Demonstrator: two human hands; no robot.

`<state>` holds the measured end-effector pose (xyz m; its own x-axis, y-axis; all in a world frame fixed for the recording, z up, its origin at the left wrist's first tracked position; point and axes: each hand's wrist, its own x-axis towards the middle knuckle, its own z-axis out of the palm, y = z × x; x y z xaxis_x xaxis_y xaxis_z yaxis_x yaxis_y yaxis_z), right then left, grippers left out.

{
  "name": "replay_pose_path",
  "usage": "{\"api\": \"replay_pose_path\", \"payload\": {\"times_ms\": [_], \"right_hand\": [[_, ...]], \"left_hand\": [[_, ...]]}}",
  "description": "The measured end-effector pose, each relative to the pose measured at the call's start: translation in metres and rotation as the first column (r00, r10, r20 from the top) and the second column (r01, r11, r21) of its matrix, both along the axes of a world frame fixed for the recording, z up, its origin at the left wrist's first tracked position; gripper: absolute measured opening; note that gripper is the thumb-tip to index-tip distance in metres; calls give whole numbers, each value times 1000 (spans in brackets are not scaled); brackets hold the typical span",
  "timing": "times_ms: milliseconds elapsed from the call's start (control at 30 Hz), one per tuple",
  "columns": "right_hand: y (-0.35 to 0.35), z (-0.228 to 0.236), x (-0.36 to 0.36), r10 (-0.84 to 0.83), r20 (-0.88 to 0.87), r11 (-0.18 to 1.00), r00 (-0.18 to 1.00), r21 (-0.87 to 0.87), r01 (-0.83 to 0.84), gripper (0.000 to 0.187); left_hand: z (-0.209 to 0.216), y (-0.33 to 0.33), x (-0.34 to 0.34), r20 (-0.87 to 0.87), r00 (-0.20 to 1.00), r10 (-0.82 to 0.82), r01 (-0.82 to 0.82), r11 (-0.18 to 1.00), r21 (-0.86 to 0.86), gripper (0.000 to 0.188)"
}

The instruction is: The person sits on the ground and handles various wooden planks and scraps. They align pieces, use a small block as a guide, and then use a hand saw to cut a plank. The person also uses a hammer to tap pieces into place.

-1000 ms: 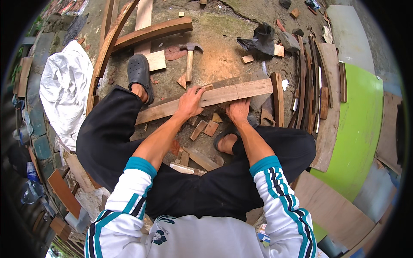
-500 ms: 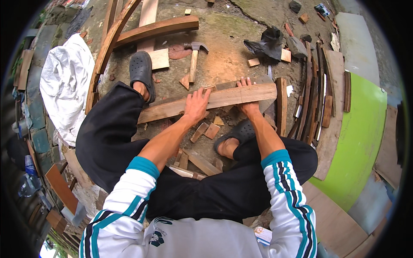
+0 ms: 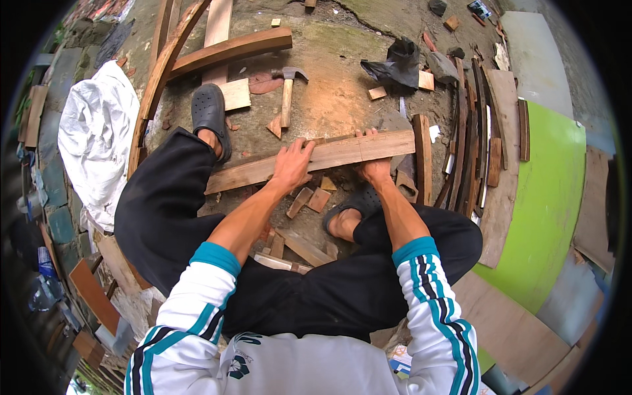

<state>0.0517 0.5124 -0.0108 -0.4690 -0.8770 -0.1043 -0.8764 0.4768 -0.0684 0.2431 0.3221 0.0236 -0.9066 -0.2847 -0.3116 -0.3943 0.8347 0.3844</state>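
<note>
A long wooden plank (image 3: 342,154) lies slantwise in front of me, its right end farther away than its left. My left hand (image 3: 293,163) is closed over its middle, fingers curled across the top to the far edge. Nearer the right end, my right hand (image 3: 375,168) grips the plank from below, its fingertips showing past the far edge. Part of another wood piece (image 3: 250,157) shows behind the plank. Small wood offcuts (image 3: 319,199) lie on the ground between my feet. Beyond the plank rests a claw hammer (image 3: 288,95) with a wooden handle.
Curved wooden pieces (image 3: 230,52) lie at the far left beside a white cloth sack (image 3: 95,145). On the right are several stacked dark strips (image 3: 471,145) and a green board (image 3: 553,197). A crumpled black plastic bag (image 3: 397,60) and small wood blocks sit ahead.
The whole view has shifted slightly, so most things appear a little farther left. My right hand's fingers reach less far over the plank's far edge. The left hand keeps its hold.
</note>
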Motion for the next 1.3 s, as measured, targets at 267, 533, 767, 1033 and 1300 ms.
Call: {"api": "replay_pose_path", "payload": {"times_ms": [267,533,767,1033,1300], "right_hand": [[95,-10,22,-449,-13,890,893,83,449,78],[186,-33,-5,-820,211,514,531,680,523,73],[197,-69,5,-571,3,616,821,663,425,54],[180,-53,7,-543,-40,546,839,742,389,81],[183,8,-10,-427,43,644,903,716,270,41]], "left_hand": [[-6,7,0,15,1000,13,-12,998,-67,101],[-1,16,-3,46,998,37,-32,993,-117,99],[8,14,-3,91,996,13,-5,996,-88,99],[11,17,-3,236,972,10,30,986,-166,109],[24,30,-23,491,862,128,12,963,-271,115]]}}
